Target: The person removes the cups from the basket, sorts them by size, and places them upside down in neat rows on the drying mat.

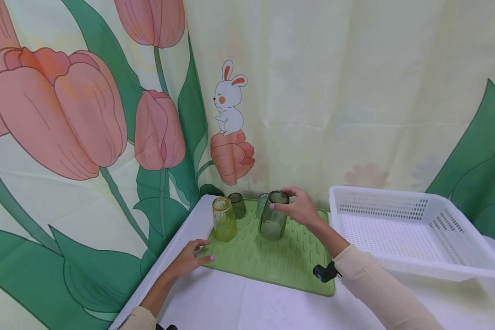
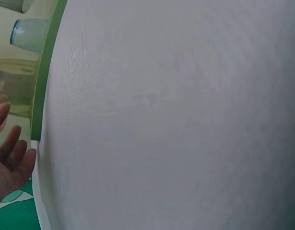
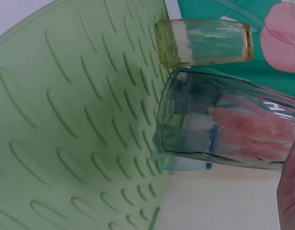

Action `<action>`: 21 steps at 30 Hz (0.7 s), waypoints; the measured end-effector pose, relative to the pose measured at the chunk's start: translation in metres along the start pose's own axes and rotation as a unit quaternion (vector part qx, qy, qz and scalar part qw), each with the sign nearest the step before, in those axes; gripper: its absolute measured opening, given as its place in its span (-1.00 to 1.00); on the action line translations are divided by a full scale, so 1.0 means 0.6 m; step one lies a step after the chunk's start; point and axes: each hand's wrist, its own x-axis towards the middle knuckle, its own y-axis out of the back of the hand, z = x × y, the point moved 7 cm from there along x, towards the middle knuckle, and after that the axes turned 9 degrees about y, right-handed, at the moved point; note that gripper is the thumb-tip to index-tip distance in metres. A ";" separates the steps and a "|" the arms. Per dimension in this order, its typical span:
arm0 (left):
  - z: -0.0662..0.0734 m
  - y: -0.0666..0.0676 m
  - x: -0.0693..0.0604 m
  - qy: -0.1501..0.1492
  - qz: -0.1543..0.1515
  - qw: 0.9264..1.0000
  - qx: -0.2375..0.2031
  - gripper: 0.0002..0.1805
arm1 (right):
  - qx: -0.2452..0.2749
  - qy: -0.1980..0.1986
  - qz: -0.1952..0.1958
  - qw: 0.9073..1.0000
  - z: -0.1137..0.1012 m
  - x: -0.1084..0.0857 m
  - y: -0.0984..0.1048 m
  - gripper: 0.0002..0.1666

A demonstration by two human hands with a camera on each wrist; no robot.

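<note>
My right hand [image 1: 299, 208] grips a tall smoky grey drinking glass [image 1: 272, 224] near its rim, above the middle of a green ridged drying mat [image 1: 247, 261]. In the right wrist view this glass [image 3: 224, 120] stands out large, the right hand [image 3: 291, 191] at its rim end; whether its base touches the mat I cannot tell. An amber-yellow glass [image 1: 225, 222] stands on the mat's left side. Behind are a small dark glass [image 1: 238, 207] and a light blue glass [image 1: 261, 205], partly hidden by the grey one. My left hand [image 1: 187, 259], fingers loosely bent, holds nothing by the mat's front-left corner.
A white plastic basket [image 1: 400, 263] with slotted walls stands right of the mat. White cloth covers the table [image 1: 231, 302]. A curtain [image 1: 305, 91] printed with tulips and a rabbit hangs close behind and to the left.
</note>
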 end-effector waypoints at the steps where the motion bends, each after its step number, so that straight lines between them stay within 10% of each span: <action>1: 0.000 0.000 -0.001 0.001 0.002 1.000 0.006 -0.36 | 0.001 0.000 -0.001 1.000 0.000 0.001 -0.003 -0.16; 21: 0.000 -0.003 -0.004 0.017 0.008 1.000 0.020 -0.42 | -0.033 -0.031 -0.004 0.999 0.026 0.025 -0.037 -0.21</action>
